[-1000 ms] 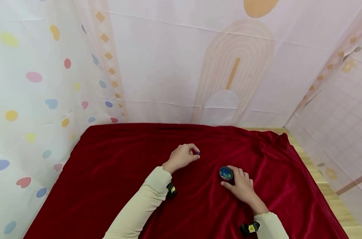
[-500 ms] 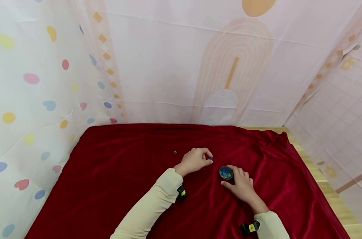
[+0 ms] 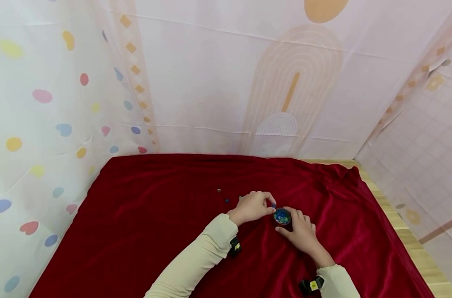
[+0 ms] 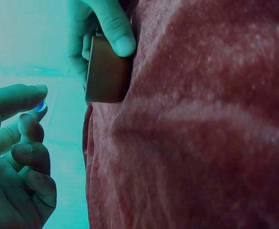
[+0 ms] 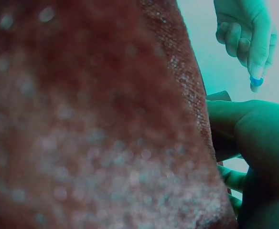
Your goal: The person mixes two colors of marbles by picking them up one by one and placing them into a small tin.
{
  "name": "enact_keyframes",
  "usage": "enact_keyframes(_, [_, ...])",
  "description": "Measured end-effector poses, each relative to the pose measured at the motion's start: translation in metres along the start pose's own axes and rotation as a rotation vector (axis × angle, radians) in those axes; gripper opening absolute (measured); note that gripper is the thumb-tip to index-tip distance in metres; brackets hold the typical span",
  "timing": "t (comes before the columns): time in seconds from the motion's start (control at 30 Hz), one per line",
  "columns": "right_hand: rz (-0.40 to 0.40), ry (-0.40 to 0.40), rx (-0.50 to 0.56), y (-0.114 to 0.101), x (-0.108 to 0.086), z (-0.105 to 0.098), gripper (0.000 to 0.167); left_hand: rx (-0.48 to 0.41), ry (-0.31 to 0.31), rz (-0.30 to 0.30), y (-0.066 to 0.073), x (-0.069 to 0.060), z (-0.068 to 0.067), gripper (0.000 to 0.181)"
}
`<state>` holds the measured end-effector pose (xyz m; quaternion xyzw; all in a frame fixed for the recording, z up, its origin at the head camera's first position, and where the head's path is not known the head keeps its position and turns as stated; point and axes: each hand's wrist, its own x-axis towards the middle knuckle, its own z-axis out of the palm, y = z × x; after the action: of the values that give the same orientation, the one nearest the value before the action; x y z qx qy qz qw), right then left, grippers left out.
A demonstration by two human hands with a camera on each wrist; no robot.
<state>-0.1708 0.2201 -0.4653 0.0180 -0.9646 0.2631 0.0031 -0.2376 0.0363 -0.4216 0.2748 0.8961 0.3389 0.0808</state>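
Note:
Thumb and forefinger of my left hand [image 3: 251, 206] pinch a small blue glass marble [image 3: 273, 205] just beside the upper left rim of a small round cup. In the left wrist view that marble [image 4: 40, 105] shows between the fingertips, apart from the cup's brown wall [image 4: 106, 71]. Blue and green marbles [image 3: 282, 216] lie inside the cup. My right hand [image 3: 303, 234] holds the cup from the right, thumb in front and fingers behind, on the dark red cloth. In the right wrist view the right hand [image 5: 268, 143] hides most of the cup.
Left of the left hand, a few loose marbles lie on the red cloth [image 3: 155, 231]: a brownish one [image 3: 218, 191], a blue one [image 3: 227, 200] and a partly hidden greenish one [image 3: 240, 197]. Patterned fabric walls [image 3: 196, 82] enclose the table's back and sides.
My left hand has moved right and toward me with the blue marble, up to the cup. Loose marbles it had covered now show on the cloth. The right hand and cup have stayed put.

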Motion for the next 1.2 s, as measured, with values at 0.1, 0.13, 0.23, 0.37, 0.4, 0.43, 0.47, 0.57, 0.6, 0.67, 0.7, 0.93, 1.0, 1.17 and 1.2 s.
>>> enact_keyframes(0.1, [-0.006, -0.006, 0.001, -0.001, 0.001, 0.0, 0.065, 0.004, -0.011, -0.005, 0.003, 0.0, 0.002, 0.02])
enact_keyframes(0.13, [-0.007, -0.008, 0.0, -0.002, 0.001, 0.0, 0.065, 0.008, -0.014, -0.006, 0.003, -0.001, 0.002, 0.02])
enact_keyframes(0.23, [-0.009, -0.01, -0.004, -0.002, 0.002, 0.0, 0.065, 0.008, -0.018, -0.007, 0.006, -0.001, 0.005, 0.02])
enact_keyframes(0.37, [-0.013, -0.006, -0.001, -0.002, 0.002, 0.0, 0.066, 0.028, -0.032, 0.004, 0.009, -0.002, 0.009, 0.022])
enact_keyframes(0.4, [-0.013, -0.008, -0.001, -0.002, 0.002, 0.001, 0.066, 0.03, -0.034, 0.006, 0.009, -0.002, 0.01, 0.023])
enact_keyframes(0.43, [-0.013, -0.01, -0.001, -0.002, 0.002, 0.001, 0.066, 0.034, -0.039, 0.005, 0.008, -0.003, 0.011, 0.024])
enact_keyframes(0.47, [-0.013, -0.011, 0.001, -0.002, 0.001, 0.001, 0.066, 0.035, -0.042, 0.004, 0.008, -0.003, 0.011, 0.025])
enact_keyframes(0.57, [-0.009, -0.014, -0.003, -0.001, 0.0, 0.002, 0.065, 0.022, -0.03, 0.001, 0.004, -0.005, 0.01, 0.027])
enact_keyframes(0.6, [-0.008, -0.012, -0.004, -0.001, 0.0, 0.002, 0.065, 0.017, -0.025, -0.002, 0.002, -0.005, 0.008, 0.027])
enact_keyframes(0.67, [-0.005, -0.008, -0.005, 0.0, 0.0, 0.002, 0.065, 0.017, -0.011, -0.011, -0.001, -0.005, 0.005, 0.027])
enact_keyframes(0.7, [-0.004, -0.006, -0.006, 0.0, 0.0, 0.002, 0.065, 0.019, -0.003, -0.012, -0.003, -0.005, 0.003, 0.026])
enact_keyframes(0.93, [0.0, 0.001, -0.009, 0.002, 0.0, 0.0, 0.066, -0.007, 0.02, -0.043, -0.016, -0.006, -0.012, 0.026])
enact_keyframes(1.0, [0.002, -0.002, -0.011, 0.001, -0.001, 0.0, 0.067, -0.013, 0.026, -0.049, -0.02, -0.006, -0.017, 0.026])
enact_keyframes(1.17, [0.0, -0.006, -0.004, 0.0, -0.001, -0.001, 0.067, -0.016, 0.058, -0.072, -0.034, -0.01, -0.03, 0.026])
enact_keyframes(1.2, [-0.001, -0.006, -0.002, 0.0, -0.001, -0.002, 0.067, -0.015, 0.066, -0.078, -0.037, -0.011, -0.033, 0.026])
